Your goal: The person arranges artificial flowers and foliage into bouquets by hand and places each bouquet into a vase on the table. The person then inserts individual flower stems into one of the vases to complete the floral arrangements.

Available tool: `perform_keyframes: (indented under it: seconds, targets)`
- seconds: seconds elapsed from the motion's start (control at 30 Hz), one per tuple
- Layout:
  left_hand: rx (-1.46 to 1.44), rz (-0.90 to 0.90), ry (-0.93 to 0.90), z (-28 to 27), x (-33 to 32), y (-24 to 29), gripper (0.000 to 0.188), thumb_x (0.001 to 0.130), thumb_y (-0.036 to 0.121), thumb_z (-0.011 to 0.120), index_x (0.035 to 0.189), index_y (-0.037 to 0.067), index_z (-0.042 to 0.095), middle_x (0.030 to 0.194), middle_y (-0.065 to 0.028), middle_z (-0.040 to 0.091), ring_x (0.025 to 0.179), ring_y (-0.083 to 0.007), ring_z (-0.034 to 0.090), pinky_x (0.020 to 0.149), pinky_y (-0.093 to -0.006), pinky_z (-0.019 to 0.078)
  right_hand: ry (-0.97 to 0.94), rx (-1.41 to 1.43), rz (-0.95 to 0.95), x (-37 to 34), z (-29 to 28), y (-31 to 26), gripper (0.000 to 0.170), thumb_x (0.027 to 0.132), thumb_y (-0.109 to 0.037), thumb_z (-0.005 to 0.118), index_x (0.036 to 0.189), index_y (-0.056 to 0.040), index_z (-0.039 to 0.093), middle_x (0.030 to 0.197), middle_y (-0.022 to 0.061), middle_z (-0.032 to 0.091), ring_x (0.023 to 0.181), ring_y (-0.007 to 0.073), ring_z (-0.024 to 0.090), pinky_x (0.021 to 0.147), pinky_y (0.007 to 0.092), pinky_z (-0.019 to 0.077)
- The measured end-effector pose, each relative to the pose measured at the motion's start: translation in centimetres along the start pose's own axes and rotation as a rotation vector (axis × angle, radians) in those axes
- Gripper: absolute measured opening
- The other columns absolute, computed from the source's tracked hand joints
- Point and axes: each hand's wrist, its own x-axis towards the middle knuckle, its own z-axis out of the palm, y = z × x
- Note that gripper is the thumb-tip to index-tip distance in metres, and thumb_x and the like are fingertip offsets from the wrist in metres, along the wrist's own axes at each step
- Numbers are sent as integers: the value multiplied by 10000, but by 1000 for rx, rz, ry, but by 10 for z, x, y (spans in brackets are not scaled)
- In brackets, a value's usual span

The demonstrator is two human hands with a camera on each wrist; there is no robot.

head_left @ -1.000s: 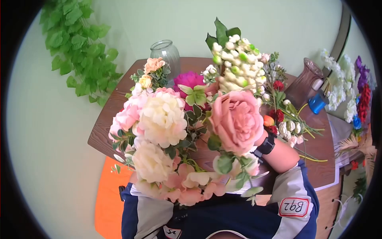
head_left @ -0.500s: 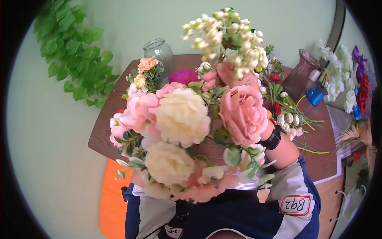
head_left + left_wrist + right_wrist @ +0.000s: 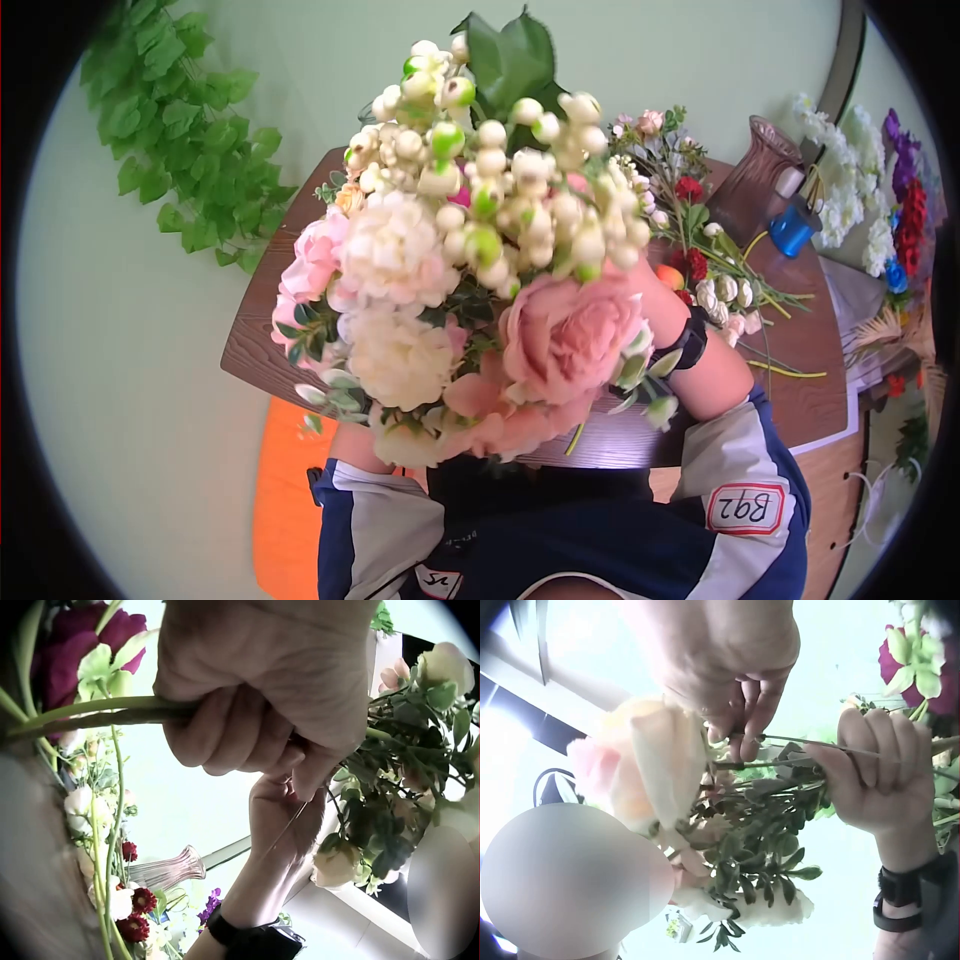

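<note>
Bouquet (image 3: pixel 400 250) of artificial flowers: located at the fingers of both hands, with the blooms extending to one side of the left fist. A green vine (image 3: pixel 190 140) hangs against the wall, well to the left of the fingers. The left hand (image 3: pixel 259 682) has its fingers curled tightly round the stems (image 3: pixel 97 716); these emerge from the fist on the side opposite the blooms. A white berry spray (image 3: pixel 530 190), backed by broad green leaves (image 3: pixel 510 60), stands in front of the fingers in the head view and hides them from that camera. A large pink rose (image 3: pixel 570 330) is positioned just below the spray, beside the right wrist. The right hand (image 3: pixel 727 660) pinches a thin stem (image 3: pixel 817 744) between its fingertips, near the left thumb. A black wristband (image 3: pixel 688 345) is fitted on the right wrist. To the right of the fingers, loose red blooms (image 3: pixel 688 190) lie with other cut flowers on the tabletop (image 3: pixel 795 420). Farther right of the fingers, a ribbed vase (image 3: pixel 755 175) stands next to a blue spool (image 3: pixel 793 232). White flowers (image 3: pixel 835 190) and purple flowers (image 3: pixel 905 160) are situated well beyond the right-hand fingers.
</note>
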Motion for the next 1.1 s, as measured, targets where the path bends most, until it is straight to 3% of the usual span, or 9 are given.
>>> perform_keyframes:
  seconds: [0.1,0.17,0.33,1.1]
  targets:
    - [3,6,18,0,0,-1,181,905,208,483,804,62,447,710,-28,450,610,-124,413,599,-261,360,-76,23,15,-4,9,-13,244,808,-18,598,1048,-5,553,989,46,614,858,89,583,742,221,486]
    - [9,9,28,0,-1,0,180,905,208,483,808,61,448,715,-29,452,614,-125,415,602,-262,362,120,-8,-71,-4,18,-19,250,812,-28,600,1057,-15,548,969,31,610,839,92,583,727,222,488]
    - [23,-3,53,2,-2,-1,177,904,210,483,819,58,451,726,-32,456,624,-127,420,611,-264,365,127,-51,-208,-8,7,-4,337,775,-2,614,1101,-24,535,989,27,608,894,94,573,778,248,476]
    - [62,-31,184,9,-17,-8,175,899,216,484,867,45,461,778,-45,477,670,-138,444,648,-275,381,191,-355,-235,-13,28,-20,328,760,4,624,1077,-23,545,983,32,617,873,94,576,762,236,469]
